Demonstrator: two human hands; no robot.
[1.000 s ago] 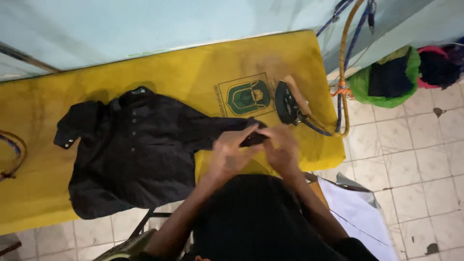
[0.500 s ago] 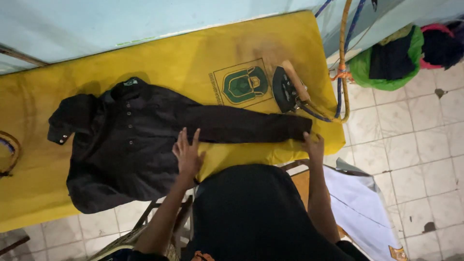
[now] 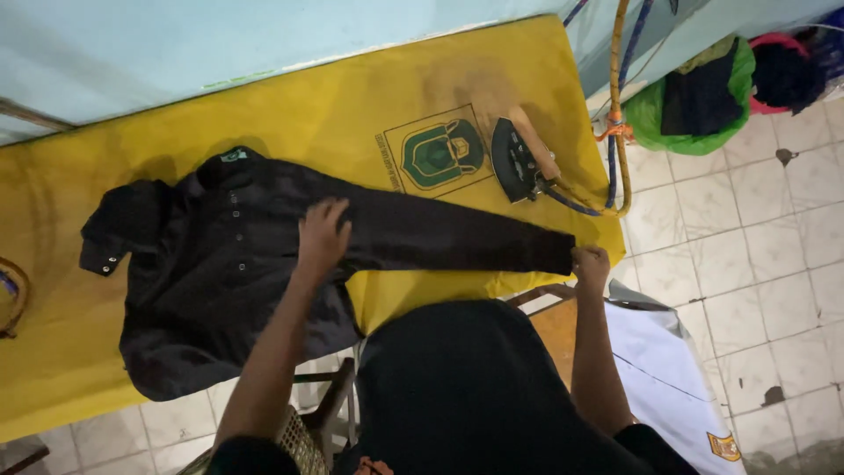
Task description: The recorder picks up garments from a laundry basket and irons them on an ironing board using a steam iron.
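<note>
Under the left hand (image 3: 323, 236) (flat) lies the black shirt (image 3: 229, 273), cuff pinched rightward.

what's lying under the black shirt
A yellow cloth spread over the table lies under the black shirt. Whatever lies beneath the cloth is covered.

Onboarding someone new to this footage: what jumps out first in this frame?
The bright yellow cloth covering the table fills most of the view, with a black shirt spread flat across its left and middle. The left hand presses on the shirt's chest while the right hand grips the cuff of the stretched-out sleeve at the table's near edge. An iron lies beside a green emblem towards the right.
</note>
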